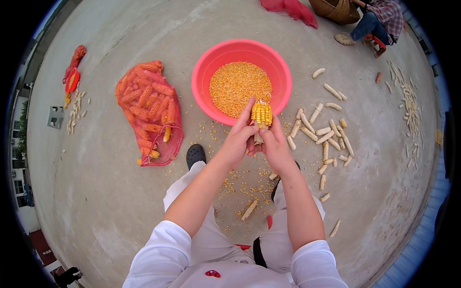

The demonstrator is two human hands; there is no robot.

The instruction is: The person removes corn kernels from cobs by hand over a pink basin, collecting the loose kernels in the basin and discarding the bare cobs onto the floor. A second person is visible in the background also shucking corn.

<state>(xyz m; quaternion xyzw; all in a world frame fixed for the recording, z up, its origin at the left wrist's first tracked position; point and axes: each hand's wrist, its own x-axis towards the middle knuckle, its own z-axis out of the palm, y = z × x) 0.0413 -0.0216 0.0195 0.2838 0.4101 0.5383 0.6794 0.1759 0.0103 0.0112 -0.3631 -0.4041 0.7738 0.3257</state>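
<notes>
Between both hands is a partly shelled ear of dried corn [262,113], its upper part still covered in yellow kernels and its lower part bare cob. My left hand [238,138] grips it from the left, with the fingers partly hidden behind it. From the right, my right hand [275,145] holds the same ear, its thumb on the bare section. The ear is over the near rim of a red plastic basin [201,61]. Loose corn kernels [239,86] cover the basin's floor.
To the left lies a red mesh sack [147,108] of corn ears. Stripped cobs [324,136] are scattered on the concrete at right, with spilled kernels [234,183] between my feet. A seated person [378,25] is at the upper right beside a wicker basket [335,10].
</notes>
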